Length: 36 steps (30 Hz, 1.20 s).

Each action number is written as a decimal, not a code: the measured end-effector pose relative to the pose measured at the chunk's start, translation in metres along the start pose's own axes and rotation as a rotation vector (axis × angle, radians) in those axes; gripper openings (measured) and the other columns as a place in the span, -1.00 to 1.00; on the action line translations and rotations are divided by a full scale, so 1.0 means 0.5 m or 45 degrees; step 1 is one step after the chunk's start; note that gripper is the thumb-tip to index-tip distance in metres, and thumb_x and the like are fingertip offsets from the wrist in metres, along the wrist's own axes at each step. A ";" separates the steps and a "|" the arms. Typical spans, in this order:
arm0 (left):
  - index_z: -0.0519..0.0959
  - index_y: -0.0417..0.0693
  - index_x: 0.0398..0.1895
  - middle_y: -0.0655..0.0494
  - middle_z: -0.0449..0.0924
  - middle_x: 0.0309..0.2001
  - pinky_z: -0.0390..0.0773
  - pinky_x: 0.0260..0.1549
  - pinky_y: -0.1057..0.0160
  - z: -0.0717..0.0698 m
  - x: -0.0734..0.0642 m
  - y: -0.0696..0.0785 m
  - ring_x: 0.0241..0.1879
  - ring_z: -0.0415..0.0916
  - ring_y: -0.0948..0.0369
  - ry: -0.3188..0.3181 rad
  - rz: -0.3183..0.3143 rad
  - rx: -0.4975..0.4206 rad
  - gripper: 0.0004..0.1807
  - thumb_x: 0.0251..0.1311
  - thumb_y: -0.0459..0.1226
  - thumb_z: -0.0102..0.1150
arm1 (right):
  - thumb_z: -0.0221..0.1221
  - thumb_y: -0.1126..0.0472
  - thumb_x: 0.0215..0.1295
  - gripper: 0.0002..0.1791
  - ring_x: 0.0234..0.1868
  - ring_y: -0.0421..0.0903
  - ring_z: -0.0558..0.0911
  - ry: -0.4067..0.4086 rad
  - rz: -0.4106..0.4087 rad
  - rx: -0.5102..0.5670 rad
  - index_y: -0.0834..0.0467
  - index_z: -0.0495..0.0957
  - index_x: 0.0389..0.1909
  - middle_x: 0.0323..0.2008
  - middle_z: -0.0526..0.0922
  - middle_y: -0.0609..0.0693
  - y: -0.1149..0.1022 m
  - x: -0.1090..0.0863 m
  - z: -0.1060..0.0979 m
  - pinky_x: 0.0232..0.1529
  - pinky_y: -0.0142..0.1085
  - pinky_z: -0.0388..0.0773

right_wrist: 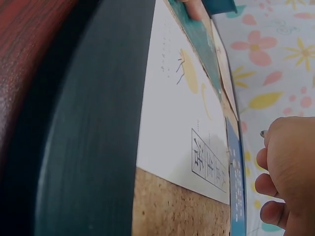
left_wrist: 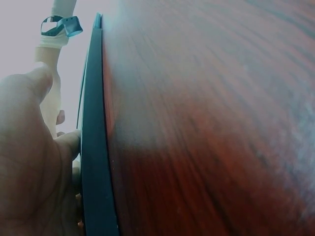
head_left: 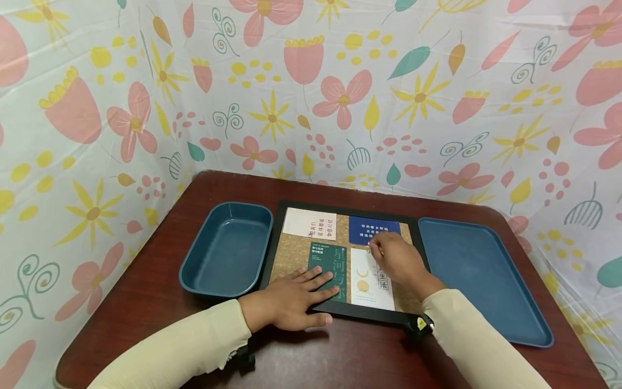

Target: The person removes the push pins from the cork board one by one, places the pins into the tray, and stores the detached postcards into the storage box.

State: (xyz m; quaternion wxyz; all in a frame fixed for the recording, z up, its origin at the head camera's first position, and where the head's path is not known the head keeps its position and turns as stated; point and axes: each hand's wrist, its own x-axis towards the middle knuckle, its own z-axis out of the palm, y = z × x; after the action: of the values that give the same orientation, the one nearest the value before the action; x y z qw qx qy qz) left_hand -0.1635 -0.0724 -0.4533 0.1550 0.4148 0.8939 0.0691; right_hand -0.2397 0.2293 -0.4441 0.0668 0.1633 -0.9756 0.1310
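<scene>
A cork board [head_left: 290, 254] in a black frame lies on the table with several printed cards on it. My left hand [head_left: 296, 303] rests palm down, fingers spread over the lower green card [head_left: 329, 259] and the cork, thumb over the frame's front edge. My right hand [head_left: 397, 262] pinches a small metallic pin [right_wrist: 263, 133], largely hidden by the fingers, above the top edge of the white moon card [head_left: 363, 281]. Just behind the fingers is a blue card [head_left: 371, 226]. A white card with red writing [head_left: 310, 222] occupies the far left corner.
Left of the board stands a deep blue tray [head_left: 264, 237]. A flat blue tray [head_left: 481, 281] lies to its right. Behind the brown table [head_left: 369, 346] hangs a flowered cloth [head_left: 301, 108]. Black wrist straps [head_left: 419, 324] sit close to the board's front edge.
</scene>
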 end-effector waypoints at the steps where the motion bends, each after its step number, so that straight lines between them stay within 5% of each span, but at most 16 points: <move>1: -0.05 0.43 0.66 0.26 -0.26 0.66 -0.20 0.54 0.02 0.000 0.000 0.000 0.61 -0.39 0.17 0.000 -0.002 0.002 -0.15 0.38 0.46 -0.64 | 0.08 0.05 0.56 -0.81 -0.16 -0.02 0.52 0.004 0.003 0.004 0.05 0.58 -0.19 -0.16 0.60 0.01 0.000 0.000 -0.001 -0.28 -0.06 0.54; 23: -0.06 0.42 0.66 0.25 -0.26 0.66 -0.24 0.54 0.02 0.000 -0.004 -0.002 0.61 -0.39 0.16 0.007 0.009 -0.002 -0.17 0.40 0.45 -0.61 | 0.08 0.07 0.56 -0.81 -0.25 -0.05 0.52 0.013 0.016 0.022 0.08 0.58 -0.18 -0.19 0.59 0.02 0.034 -0.023 -0.016 -0.36 -0.12 0.49; 36: -0.07 0.43 0.66 0.25 -0.25 0.66 -0.22 0.54 0.02 0.000 -0.003 0.001 0.61 -0.38 0.16 0.011 0.007 0.006 -0.17 0.41 0.44 -0.61 | 0.09 0.12 0.55 -0.77 -0.36 -0.05 0.44 0.058 0.004 -0.002 0.06 0.47 -0.38 -0.38 0.47 -0.02 0.051 -0.036 -0.025 -0.44 -0.17 0.37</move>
State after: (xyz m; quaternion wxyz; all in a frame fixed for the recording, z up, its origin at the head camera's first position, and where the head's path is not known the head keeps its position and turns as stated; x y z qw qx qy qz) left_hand -0.1624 -0.0733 -0.4528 0.1499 0.4175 0.8936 0.0692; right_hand -0.2302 0.2617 -0.4414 0.0890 0.1585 -0.9742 0.1339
